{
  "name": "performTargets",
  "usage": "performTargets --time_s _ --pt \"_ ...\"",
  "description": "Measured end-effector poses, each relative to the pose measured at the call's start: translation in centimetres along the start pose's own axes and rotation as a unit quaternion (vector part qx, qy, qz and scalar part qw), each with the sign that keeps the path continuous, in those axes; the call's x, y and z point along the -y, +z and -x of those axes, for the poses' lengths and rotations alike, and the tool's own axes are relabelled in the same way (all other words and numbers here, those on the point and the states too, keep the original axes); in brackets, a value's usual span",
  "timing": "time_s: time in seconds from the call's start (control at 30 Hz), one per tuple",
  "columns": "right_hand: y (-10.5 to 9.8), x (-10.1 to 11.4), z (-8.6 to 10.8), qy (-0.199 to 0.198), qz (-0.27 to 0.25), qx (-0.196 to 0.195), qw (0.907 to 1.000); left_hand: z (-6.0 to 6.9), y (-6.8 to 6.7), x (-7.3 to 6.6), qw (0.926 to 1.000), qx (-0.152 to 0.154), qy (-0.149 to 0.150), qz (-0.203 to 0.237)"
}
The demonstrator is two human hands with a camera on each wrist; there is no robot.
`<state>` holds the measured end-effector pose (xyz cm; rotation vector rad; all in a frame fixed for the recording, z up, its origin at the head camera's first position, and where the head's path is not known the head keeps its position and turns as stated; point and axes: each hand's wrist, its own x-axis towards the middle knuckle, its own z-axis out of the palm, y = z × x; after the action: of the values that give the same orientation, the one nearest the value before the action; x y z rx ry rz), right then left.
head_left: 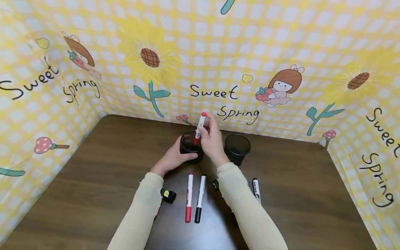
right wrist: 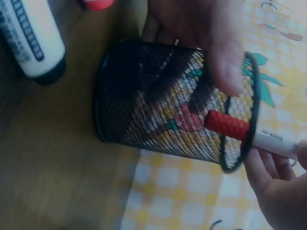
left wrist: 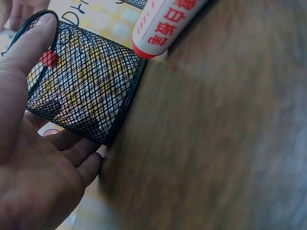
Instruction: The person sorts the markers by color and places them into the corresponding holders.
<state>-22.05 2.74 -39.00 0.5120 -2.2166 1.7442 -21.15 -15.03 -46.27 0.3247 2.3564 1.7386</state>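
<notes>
My left hand (head_left: 175, 156) holds a black mesh pen cup (head_left: 184, 150), thumb on the near side and fingers round the left. In the left wrist view the thumb lies at the rim of the cup (left wrist: 91, 81). Between thumb and fingers my right hand (head_left: 213, 139) pinches a red whiteboard marker (head_left: 201, 125), tilted upright, with its red lower end inside the cup's mouth. The right wrist view shows that red end of the marker (right wrist: 228, 125) just past the rim, apart from the cup's bottom.
A second black mesh cup (head_left: 237, 149) stands right of my right hand. Nearer on the brown table (head_left: 93, 194) lie a red marker (head_left: 189, 198) and a black marker (head_left: 200, 198) side by side. Another black marker (head_left: 256, 190) is partly hidden by my right forearm.
</notes>
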Motion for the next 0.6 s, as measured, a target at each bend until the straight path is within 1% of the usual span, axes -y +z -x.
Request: performTargets --time_s 0.1,0.27,0.37,0.6 --pt "0.4 -0.4 -0.1 0.014 -0.017 -0.003 0.9998 0.0 0.0 0.0 1.0 -0.002 0.001 -0.002" --pt "0.9 -0.8 -0.2 0.051 -0.052 -0.006 0.9973 -0.1 0.2 0.2 0.9999 -0.008 0.0 -0.008" --pt "1.1 -0.9 -0.3 0.065 -0.039 -0.005 0.9971 -0.1 0.2 0.3 0.9999 -0.009 0.0 -0.007" --pt "1.4 -1.1 -0.7 0.071 0.009 0.005 0.9974 -0.1 0.1 0.2 0.9999 -0.008 -0.006 -0.009"
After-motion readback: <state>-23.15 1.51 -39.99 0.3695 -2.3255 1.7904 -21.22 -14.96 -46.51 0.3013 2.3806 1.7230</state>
